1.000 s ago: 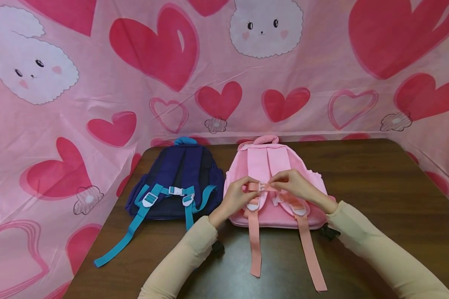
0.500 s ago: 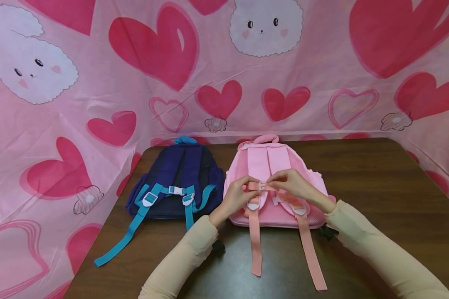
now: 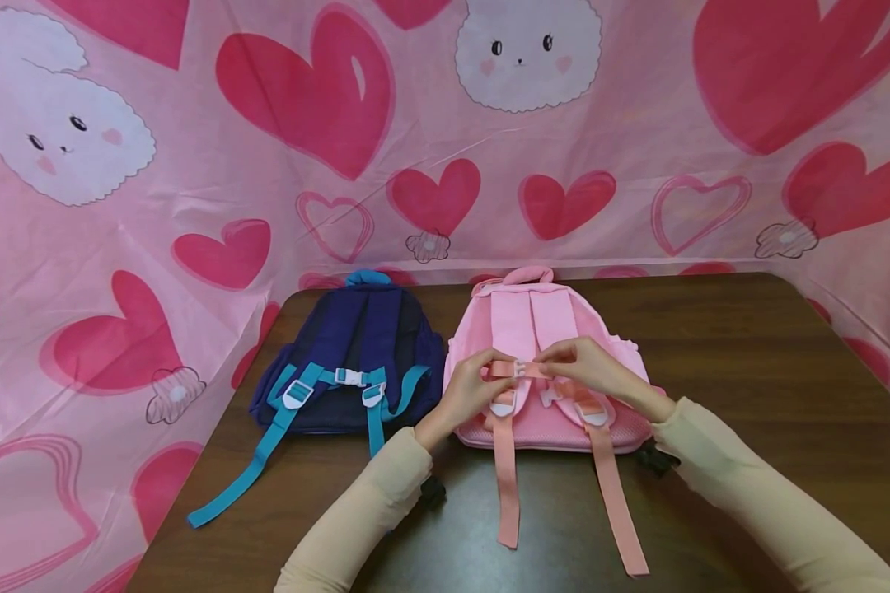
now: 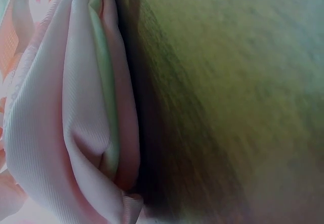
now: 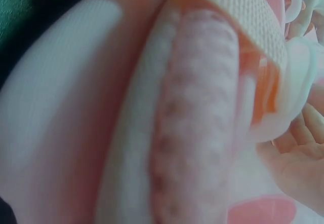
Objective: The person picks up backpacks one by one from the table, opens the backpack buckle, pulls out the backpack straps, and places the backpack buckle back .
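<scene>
A pink backpack (image 3: 515, 309) lies with its straps up on the table in the head view. Across its middle, a small pale buckle (image 3: 520, 370) sits on a peach chest strap (image 3: 501, 369). My left hand (image 3: 469, 389) pinches this strap just left of the buckle. To the buckle's right, my right hand (image 3: 589, 369) pinches the strap's other side, with a short length of webbing showing between. Another pale buckle piece (image 3: 549, 398) lies just below. The left wrist view has only the bag's folded pink side (image 4: 40, 127). Part of a hand (image 5: 298, 168) shows in the right wrist view.
A navy backpack (image 3: 326, 329) with blue straps lies directly left of the pink one, its white buckle (image 3: 349, 377) fastened. Two peach strap tails (image 3: 506, 494) hang toward the near side of the wooden table (image 3: 771, 354). A heart-patterned cloth (image 3: 489, 140) hangs behind.
My right hand has shifted slightly to the right, baring more strap beside the buckle. My left hand and both backpacks stay almost still.
</scene>
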The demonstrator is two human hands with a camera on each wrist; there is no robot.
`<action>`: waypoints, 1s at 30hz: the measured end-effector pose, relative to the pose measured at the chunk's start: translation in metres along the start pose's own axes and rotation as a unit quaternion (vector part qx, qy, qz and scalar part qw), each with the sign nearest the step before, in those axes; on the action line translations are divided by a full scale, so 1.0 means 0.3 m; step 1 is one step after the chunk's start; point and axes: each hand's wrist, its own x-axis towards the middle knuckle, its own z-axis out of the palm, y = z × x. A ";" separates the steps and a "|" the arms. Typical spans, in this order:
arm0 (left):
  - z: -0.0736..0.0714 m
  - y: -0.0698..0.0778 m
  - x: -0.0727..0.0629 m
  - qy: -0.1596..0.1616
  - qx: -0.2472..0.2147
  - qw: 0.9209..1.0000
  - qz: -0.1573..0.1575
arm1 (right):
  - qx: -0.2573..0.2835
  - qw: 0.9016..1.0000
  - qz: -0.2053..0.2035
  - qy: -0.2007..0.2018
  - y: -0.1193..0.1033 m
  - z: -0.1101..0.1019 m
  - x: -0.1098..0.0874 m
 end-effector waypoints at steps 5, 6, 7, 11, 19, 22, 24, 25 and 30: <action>0.000 -0.001 -0.001 0.002 0.002 1.000 -0.001 | -0.004 1.000 -0.017 0.021 0.007 0.006 0.002; 0.000 -0.001 -0.001 0.003 0.005 1.000 -0.003 | -0.003 1.000 -0.018 0.025 0.009 0.007 0.002; 0.001 -0.001 -0.002 0.003 0.007 1.000 -0.004 | 0.000 0.999 -0.017 0.028 0.009 0.008 0.002; 0.000 -0.001 -0.002 0.004 0.013 1.000 -0.013 | 0.009 0.999 -0.010 0.030 0.008 0.011 0.002; -0.002 0.001 0.000 0.003 0.006 1.000 -0.025 | 0.016 0.999 -0.009 0.031 0.006 0.015 0.007; -0.001 0.001 0.000 0.003 -0.005 1.000 -0.030 | 0.028 0.999 0.000 0.030 0.003 0.019 0.007; 0.000 0.001 0.000 0.002 -0.011 0.999 -0.035 | 0.039 0.999 0.009 0.027 0.000 0.023 0.008; 0.001 0.001 0.000 0.002 -0.013 0.999 -0.037 | 0.045 0.999 0.015 0.026 -0.002 0.025 0.009; 0.003 0.002 0.002 0.001 -0.010 0.999 -0.044 | 0.054 0.998 0.026 0.022 -0.008 0.030 0.013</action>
